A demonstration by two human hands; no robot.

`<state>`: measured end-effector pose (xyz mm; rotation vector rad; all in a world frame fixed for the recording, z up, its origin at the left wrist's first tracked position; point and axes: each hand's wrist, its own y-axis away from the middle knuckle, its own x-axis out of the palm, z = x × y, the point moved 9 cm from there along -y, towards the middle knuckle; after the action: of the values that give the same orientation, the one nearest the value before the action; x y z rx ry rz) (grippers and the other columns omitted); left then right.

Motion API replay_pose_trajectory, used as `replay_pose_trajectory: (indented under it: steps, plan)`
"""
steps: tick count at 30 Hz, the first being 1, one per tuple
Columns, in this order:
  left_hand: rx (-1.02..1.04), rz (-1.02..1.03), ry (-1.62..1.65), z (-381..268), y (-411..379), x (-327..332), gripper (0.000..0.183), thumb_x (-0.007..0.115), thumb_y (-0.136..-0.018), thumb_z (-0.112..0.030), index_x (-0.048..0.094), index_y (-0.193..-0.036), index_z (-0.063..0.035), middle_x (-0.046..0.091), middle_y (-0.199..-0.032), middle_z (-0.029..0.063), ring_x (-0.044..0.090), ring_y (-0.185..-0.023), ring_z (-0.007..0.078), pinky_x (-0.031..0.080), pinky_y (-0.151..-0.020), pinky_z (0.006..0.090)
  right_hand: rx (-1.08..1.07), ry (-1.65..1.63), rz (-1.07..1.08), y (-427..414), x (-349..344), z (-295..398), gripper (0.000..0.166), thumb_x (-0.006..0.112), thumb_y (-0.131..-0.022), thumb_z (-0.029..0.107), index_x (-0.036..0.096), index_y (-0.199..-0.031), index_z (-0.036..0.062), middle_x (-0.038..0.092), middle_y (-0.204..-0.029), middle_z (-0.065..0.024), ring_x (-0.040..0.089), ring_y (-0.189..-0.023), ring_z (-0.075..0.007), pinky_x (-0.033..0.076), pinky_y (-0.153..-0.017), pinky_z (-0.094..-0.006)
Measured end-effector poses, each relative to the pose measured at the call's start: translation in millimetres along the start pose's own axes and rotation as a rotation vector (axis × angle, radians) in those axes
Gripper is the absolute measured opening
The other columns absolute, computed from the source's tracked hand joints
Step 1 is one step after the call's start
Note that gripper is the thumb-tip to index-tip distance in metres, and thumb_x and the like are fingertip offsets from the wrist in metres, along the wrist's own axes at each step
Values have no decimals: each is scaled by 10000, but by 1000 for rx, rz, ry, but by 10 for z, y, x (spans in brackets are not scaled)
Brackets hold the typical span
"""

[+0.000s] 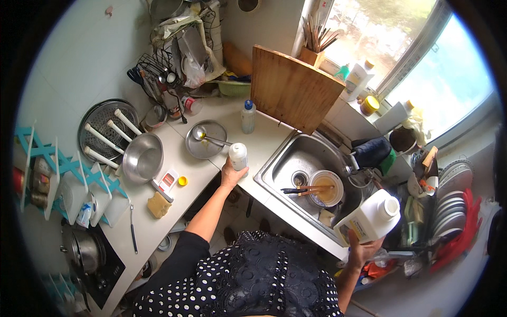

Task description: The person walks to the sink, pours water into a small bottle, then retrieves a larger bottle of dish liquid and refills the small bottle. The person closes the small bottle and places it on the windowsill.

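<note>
My left hand (pixel 233 175) grips a small white plastic bottle (pixel 238 158) by its side, over the counter edge left of the sink. Its top faces up towards me. A large white plastic jug (pixel 370 220) bearing a label is held in my right hand (pixel 362 249), near the sink's right front corner. The jug's neck is uncapped and tilted towards me. A yellow screw cap (pixel 182 181) lies on the counter by a small white-and-red box (pixel 166 182). Just beyond my left hand, a metal ladle (pixel 200 133) rests in a shallow steel bowl (pixel 216 147).
A steel sink (pixel 285 158) holds a bowl (pixel 336 182) with chopsticks across it. Behind it leans a wooden cutting board (pixel 293 87). A blue-capped bottle (pixel 248 119), a steel pan (pixel 143 158) and a sponge (pixel 159 205) stand on the counter. Plates (pixel 449 218) are racked at right.
</note>
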<state>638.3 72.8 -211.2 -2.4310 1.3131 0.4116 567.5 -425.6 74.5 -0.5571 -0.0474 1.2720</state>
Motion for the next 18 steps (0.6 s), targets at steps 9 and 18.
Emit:
replay_pose_trajectory:
  steps: [9, 18]
  plan:
    - [124, 428, 504, -1783, -128, -206, 568, 792, -738, -179, 561, -1228, -6, 642, -1125, 100, 615, -1063, 219, 481, -959, 355, 10, -9, -36, 99, -205, -57, 936, 879, -620, 121, 387, -1411, 22, 561, -1225, -100, 572, -1091, -214, 467, -967, -368]
    - [175, 740, 912, -3205, -17, 26, 718, 846, -707, -283, 508, -1281, -14, 617, -1166, 112, 602, -1091, 215, 472, -999, 381, 73, -158, -168, 238, -443, 8, 872, 878, -626, 107, 401, -1353, 42, 552, -1186, -87, 559, -1090, -215, 456, -965, -370]
